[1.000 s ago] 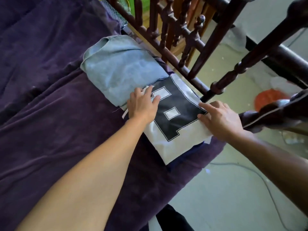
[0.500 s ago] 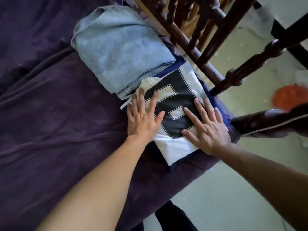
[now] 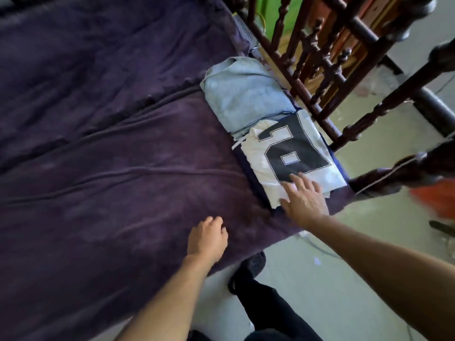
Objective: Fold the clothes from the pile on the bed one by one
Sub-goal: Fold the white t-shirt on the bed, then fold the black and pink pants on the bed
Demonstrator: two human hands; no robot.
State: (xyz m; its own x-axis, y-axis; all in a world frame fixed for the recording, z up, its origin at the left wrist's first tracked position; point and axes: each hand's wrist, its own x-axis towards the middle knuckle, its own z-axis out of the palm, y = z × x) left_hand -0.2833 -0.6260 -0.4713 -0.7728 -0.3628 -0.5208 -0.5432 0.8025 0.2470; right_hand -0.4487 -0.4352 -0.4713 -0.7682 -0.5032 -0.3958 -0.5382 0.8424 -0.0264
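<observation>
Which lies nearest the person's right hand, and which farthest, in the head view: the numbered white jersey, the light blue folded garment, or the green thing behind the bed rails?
From the right hand:
1. The numbered white jersey, right under it.
2. The light blue folded garment, just beyond the jersey.
3. The green thing, at the picture's top.
</observation>
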